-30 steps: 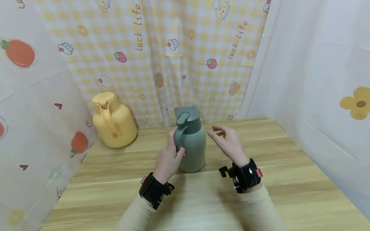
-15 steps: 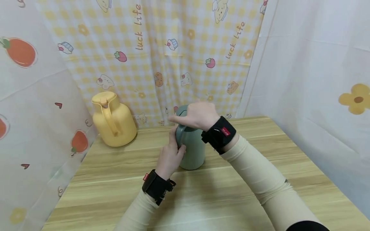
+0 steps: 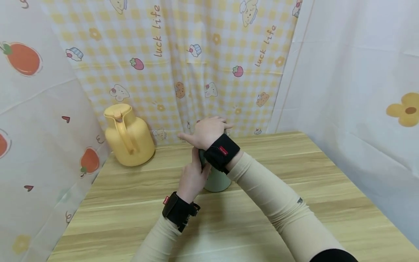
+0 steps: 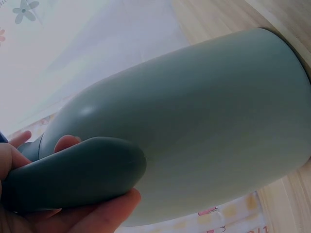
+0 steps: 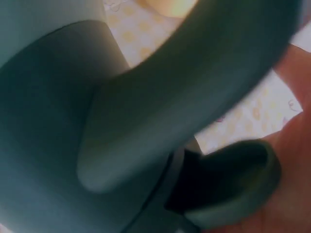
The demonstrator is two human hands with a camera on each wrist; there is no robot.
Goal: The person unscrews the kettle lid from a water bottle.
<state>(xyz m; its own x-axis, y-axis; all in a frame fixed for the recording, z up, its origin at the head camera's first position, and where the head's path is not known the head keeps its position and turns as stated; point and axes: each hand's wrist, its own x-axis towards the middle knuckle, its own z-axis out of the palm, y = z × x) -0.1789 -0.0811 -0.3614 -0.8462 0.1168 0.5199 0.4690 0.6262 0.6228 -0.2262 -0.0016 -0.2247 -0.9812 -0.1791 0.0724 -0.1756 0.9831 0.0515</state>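
A pale green thermos jug (image 3: pixel 217 182) stands upright on the wooden table. My left hand (image 3: pixel 192 180) grips its dark green handle (image 4: pixel 82 174), fingers wrapped round it in the left wrist view. Over the top of the jug lies my right hand (image 3: pixel 208 133), covering the lid with the thumb stretched out to the left. In the right wrist view the palm sits against the lid's raised tab (image 5: pixel 238 184). The right fingers' far ends are mostly hidden; they appear to hold the lid.
A yellow jug (image 3: pixel 139 145) with a handle and lid stands at the back left of the table (image 3: pixel 288 163). Patterned curtains (image 3: pixel 203 69) hang along the back and both sides. Each wrist wears a black strap.
My right hand came from beside the jug onto its lid, then turned, with the wrist shifting left. The left hand keeps its hold on the handle, and the jug stays in place.
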